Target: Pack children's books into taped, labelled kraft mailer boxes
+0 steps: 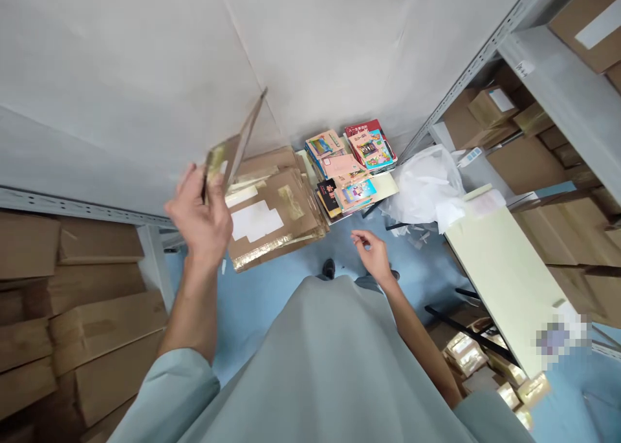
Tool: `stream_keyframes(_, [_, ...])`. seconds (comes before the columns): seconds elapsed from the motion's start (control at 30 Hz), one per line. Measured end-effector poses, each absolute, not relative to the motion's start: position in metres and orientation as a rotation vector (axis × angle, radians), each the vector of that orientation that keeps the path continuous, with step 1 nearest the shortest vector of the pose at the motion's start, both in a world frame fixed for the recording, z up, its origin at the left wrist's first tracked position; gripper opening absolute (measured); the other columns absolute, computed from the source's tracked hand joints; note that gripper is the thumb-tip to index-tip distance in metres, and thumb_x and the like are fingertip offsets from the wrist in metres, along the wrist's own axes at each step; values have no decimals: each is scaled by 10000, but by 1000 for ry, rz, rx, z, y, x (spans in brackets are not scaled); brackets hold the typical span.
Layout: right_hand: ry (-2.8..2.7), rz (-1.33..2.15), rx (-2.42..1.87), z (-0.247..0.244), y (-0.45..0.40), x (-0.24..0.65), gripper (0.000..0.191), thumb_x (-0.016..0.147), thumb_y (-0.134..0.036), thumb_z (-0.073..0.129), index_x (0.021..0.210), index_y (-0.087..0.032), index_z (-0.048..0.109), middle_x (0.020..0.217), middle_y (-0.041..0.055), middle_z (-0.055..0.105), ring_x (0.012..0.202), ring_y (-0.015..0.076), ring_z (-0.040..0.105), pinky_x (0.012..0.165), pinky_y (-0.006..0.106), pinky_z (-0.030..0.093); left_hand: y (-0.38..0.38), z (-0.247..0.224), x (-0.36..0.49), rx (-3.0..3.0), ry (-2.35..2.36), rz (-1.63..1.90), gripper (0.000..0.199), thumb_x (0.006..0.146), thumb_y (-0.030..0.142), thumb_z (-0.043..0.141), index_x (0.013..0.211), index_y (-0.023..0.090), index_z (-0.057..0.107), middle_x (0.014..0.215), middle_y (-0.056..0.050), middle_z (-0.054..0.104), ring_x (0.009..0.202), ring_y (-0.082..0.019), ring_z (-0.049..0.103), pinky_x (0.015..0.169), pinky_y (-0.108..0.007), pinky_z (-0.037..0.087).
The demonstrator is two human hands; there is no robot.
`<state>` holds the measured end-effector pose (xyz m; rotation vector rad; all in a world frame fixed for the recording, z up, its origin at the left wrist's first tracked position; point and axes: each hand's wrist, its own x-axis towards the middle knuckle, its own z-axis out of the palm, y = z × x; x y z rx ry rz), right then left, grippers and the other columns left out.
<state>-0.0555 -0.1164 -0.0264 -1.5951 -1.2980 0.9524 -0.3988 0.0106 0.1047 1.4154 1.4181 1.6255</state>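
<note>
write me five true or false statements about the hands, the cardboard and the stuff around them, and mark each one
1. The left hand holds a piece of cardboard. True.
2. In the picture, the stacked cardboard lies left of the books. True.
3. The right hand is gripping a red book. False: no book is in it; it hangs apart from the books.
4. The white plastic bag lies left of the stacked cardboard in the picture. False: it is on the right, beyond the books.
5. The floor is red. False: it is blue.
</note>
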Motion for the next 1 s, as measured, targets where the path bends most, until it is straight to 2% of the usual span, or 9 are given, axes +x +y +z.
stream_keyframes(0.07, [-1232, 1007, -1557, -28, -111, -57, 334, 1008, -495, 672, 1132, -242, 853, 1081, 86, 883, 954, 252, 825, 930, 408, 665, 12, 130, -384, 1447, 1399, 1705, 230, 1072, 430, 796, 1124, 208, 831, 1046, 22, 822, 1138, -200, 776, 1132, -353, 632])
stream_keyframes(0.13, [-1129, 1094, -1504, -29, -106, -55, 380, 971, -563, 743, 1138, -238, 847, 1092, 88, 887, 990, 263, 836, 963, 421, 671, 16, 144, -362, 1437, 1293, 1724, 259, 1057, 470, 814, 1083, 213, 835, 978, 25, 810, 987, -165, 781, 913, -268, 669])
stream_keyframes(0.2, [-990, 1206, -1443, -28, -102, -50, 470, 918, -632, 813, 1165, -233, 833, 1137, 102, 888, 1043, 281, 846, 978, 439, 682, 22, 148, -333, 1345, 1141, 1692, 333, 1007, 543, 859, 1071, 217, 835, 975, 8, 818, 963, -173, 791, 829, -245, 667])
stream_keyframes(0.33, [-660, 1333, -1324, -23, -106, -25, 620, 880, -757, 840, 1214, -236, 801, 1255, 133, 868, 1142, 309, 851, 995, 476, 700, 35, 138, -258, 1193, 979, 1490, 507, 918, 681, 894, 1101, 215, 818, 1063, -41, 846, 1106, -237, 825, 917, -282, 693])
stream_keyframes(0.43, [-446, 1326, -1176, -20, -121, 7, 635, 900, -799, 801, 1241, -264, 785, 1319, 122, 853, 1160, 315, 851, 973, 495, 715, 35, 125, -190, 1175, 897, 1306, 529, 921, 707, 874, 1123, 221, 814, 1134, -58, 858, 1157, -251, 830, 993, -307, 696])
stream_keyframes(0.63, [-101, 938, -1119, -32, -175, 98, 620, 763, -749, 933, 1135, -268, 812, 1274, 106, 872, 1164, 357, 843, 952, 510, 733, 22, 100, -49, 1249, 705, 940, 598, 976, 727, 795, 1318, 237, 787, 1278, -102, 854, 1283, -311, 803, 1102, -418, 683])
stream_keyframes(0.77, [65, 675, -1156, -40, -226, 174, 646, 658, -744, 992, 1052, -260, 823, 1188, 107, 888, 1111, 371, 847, 946, 521, 733, 29, 81, 43, 1482, 572, 749, 679, 1032, 704, 724, 1563, 290, 641, 1572, -137, 723, 1499, -322, 677, 1237, -465, 594])
stream_keyframes(0.9, [120, 487, -1270, -37, -292, 255, 582, 600, -658, 1043, 960, -244, 848, 1059, 96, 898, 1017, 353, 853, 941, 523, 721, 48, 65, 141, 1807, 588, 779, 996, 938, 716, 829, 1746, 316, 404, 1828, -183, 434, 1707, -341, 421, 1371, -492, 428])
stream_keyframes(1.0, [75, 425, -1457, -28, -341, 311, 514, 569, -559, 1073, 914, -234, 874, 995, 82, 899, 975, 340, 848, 928, 511, 716, 49, 55, 216, 1876, 451, 578, 1104, 839, 662, 936, 1738, 268, 430, 1778, -208, 503, 1710, -358, 413, 1406, -528, 350])
